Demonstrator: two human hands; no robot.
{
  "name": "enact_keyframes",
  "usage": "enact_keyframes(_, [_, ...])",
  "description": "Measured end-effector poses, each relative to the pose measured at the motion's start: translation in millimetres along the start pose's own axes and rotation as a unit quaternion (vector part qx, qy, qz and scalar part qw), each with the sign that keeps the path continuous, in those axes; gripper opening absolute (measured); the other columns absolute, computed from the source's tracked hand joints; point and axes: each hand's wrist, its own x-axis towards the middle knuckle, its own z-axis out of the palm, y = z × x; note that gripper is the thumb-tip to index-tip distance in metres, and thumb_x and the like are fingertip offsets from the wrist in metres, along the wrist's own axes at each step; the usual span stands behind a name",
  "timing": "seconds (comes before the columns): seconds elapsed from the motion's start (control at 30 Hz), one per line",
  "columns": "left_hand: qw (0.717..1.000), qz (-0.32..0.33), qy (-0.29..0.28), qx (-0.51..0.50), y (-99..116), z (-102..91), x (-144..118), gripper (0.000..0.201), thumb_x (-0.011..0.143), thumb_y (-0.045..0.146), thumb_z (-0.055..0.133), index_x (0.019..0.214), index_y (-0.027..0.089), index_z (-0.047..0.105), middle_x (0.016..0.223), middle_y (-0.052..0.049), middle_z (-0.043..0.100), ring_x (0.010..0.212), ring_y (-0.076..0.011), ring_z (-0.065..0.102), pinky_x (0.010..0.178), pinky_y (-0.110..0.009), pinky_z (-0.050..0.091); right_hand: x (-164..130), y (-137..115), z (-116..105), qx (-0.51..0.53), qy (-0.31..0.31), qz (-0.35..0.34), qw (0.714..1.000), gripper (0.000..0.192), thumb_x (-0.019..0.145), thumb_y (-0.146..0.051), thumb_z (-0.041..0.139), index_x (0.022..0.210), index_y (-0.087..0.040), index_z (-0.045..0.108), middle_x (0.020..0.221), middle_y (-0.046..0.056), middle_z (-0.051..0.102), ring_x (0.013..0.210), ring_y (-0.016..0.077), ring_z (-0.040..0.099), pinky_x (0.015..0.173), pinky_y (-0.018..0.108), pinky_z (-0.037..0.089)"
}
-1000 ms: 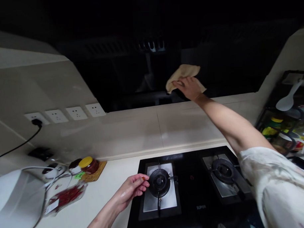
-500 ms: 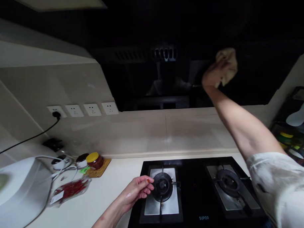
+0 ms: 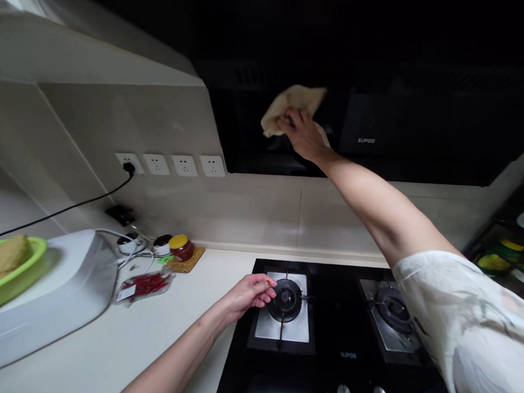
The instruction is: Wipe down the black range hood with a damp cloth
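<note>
Kitchen corner with a white tabletop (image 3: 133, 341) below a tiled wall (image 3: 262, 213), and on it a black gas cooktop (image 3: 326, 326). Nearest, along the cooktop's front, control knobs (image 3: 344, 392). Beyond those, by the left burner (image 3: 286, 300), left hand (image 3: 250, 294) with fingers loosely curled and thumb close to forefinger; at the thumb tip an orange spot (image 3: 268, 283), too small to tell whether held or just a mark. Farther left, a clear pack of red chillies (image 3: 149, 284), then a yellow-lidded jar (image 3: 181, 248) nearer the wall. Highest and farthest, a glossy black range hood (image 3: 392, 117), with a tan cloth (image 3: 299, 96) apparently pressed against the left part of its front, gripped under bent fingers of the right hand (image 3: 303, 132). Step in hand, by the look of it: wiping. Next stroke probably calling for cloth spread flat, even pressure and a secure grip.
</note>
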Motion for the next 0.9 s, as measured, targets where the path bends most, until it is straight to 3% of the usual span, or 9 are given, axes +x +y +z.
enact_keyframes(0.07, [1.000, 0.001, -0.008, 0.001, 0, 7.9, 2, 0.048, 0.069, 0.047, 0.093, 0.098, 0.013, 0.075, 0.085, -0.007, 0.076, 0.070, -0.0110, 0.064, 0.065, -0.022, 0.046, -12, 7, -6, -0.004, -0.034, -0.042, 0.999, 0.049, 0.109, -0.019, 0.032, 0.150, -0.023, 0.058, 0.161, 0.006, 0.044, 0.142, 0.0285, 0.033, 0.121, 0.052, 0.028])
enact_keyframes(0.1, [1.000, 0.004, -0.012, 0.000, -1, 10.0, 2, 0.049, 0.069, 0.048, 0.093, 0.097, 0.013, 0.075, 0.085, -0.007, 0.076, 0.070, -0.0112, 0.065, 0.065, -0.022, 0.046, -22, 18, -10, -0.014, -0.029, -0.028, 0.999, 0.046, 0.109, -0.023, 0.035, 0.146, -0.024, 0.062, 0.159, 0.008, 0.046, 0.142, 0.0310, 0.032, 0.119, 0.056, 0.028])
enact_keyframes(0.2, [1.000, 0.014, -0.014, -0.001, -4, 7.5, -2, 0.049, 0.068, 0.049, 0.093, 0.098, 0.014, 0.075, 0.086, -0.007, 0.076, 0.071, -0.0116, 0.065, 0.065, -0.022, 0.046, -65, 74, -22, -0.064, 0.057, 0.106, 0.991, 0.049, 0.109, -0.034, 0.036, 0.148, -0.028, 0.064, 0.156, 0.016, 0.047, 0.142, 0.0402, 0.032, 0.111, 0.067, 0.028])
enact_keyframes(0.27, [1.000, 0.014, -0.004, -0.002, -7, 0.6, -7, 0.047, 0.070, 0.048, 0.092, 0.097, 0.014, 0.075, 0.086, -0.006, 0.075, 0.071, -0.0120, 0.065, 0.065, -0.023, 0.045, -94, 112, -24, -0.096, 0.145, 0.219, 0.960, 0.055, 0.106, -0.039, 0.038, 0.155, -0.028, 0.059, 0.153, 0.022, 0.047, 0.140, 0.0420, 0.036, 0.110, 0.068, 0.028])
enact_keyframes(0.37, [1.000, 0.010, 0.013, -0.007, -13, -10.4, -12, 0.043, 0.072, 0.046, 0.089, 0.097, 0.014, 0.075, 0.084, -0.006, 0.074, 0.071, -0.0124, 0.064, 0.065, -0.023, 0.043, -111, 130, -15, -0.086, 0.194, 0.294, 0.932, 0.068, 0.105, -0.048, 0.029, 0.166, -0.021, 0.045, 0.154, 0.027, 0.045, 0.139, 0.0423, 0.040, 0.111, 0.065, 0.030])
enact_keyframes(0.43, [1.000, 0.008, 0.022, -0.013, -18, -15.3, -13, 0.042, 0.072, 0.046, 0.088, 0.096, 0.014, 0.074, 0.084, -0.006, 0.074, 0.071, -0.0124, 0.064, 0.064, -0.023, 0.043, -99, 108, -2, -0.064, 0.193, 0.318, 0.926, 0.071, 0.105, -0.047, 0.024, 0.168, -0.018, 0.040, 0.155, 0.027, 0.043, 0.142, 0.0420, 0.039, 0.113, 0.064, 0.029])
enact_keyframes(0.5, [0.999, 0.005, 0.026, -0.021, -22, -18.6, -12, 0.043, 0.071, 0.046, 0.089, 0.096, 0.014, 0.074, 0.084, -0.006, 0.074, 0.070, -0.0121, 0.063, 0.064, -0.023, 0.042, -75, 70, 12, -0.043, 0.170, 0.310, 0.934, 0.069, 0.105, -0.042, 0.027, 0.167, -0.015, 0.041, 0.154, 0.028, 0.044, 0.142, 0.0416, 0.039, 0.114, 0.064, 0.028])
enact_keyframes(0.63, [0.999, 0.008, 0.025, -0.039, -31, -26.8, -14, 0.046, 0.069, 0.047, 0.089, 0.097, 0.014, 0.074, 0.085, -0.007, 0.074, 0.070, -0.0123, 0.063, 0.065, -0.024, 0.042, -18, -3, 28, 0.002, 0.129, 0.236, 0.963, 0.064, 0.108, -0.036, 0.028, 0.166, -0.013, 0.041, 0.151, 0.028, 0.044, 0.139, 0.0400, 0.037, 0.113, 0.063, 0.028])
enact_keyframes(0.9, [0.996, 0.012, 0.059, -0.068, -45, -54.1, -28, 0.047, 0.066, 0.048, 0.090, 0.096, 0.014, 0.074, 0.084, -0.006, 0.075, 0.069, -0.0123, 0.062, 0.065, -0.024, 0.041, 65, -108, 45, 0.020, 0.065, 0.116, 0.991, 0.059, 0.109, -0.029, 0.023, 0.165, -0.024, 0.041, 0.154, 0.016, 0.046, 0.137, 0.0366, 0.037, 0.113, 0.060, 0.031])
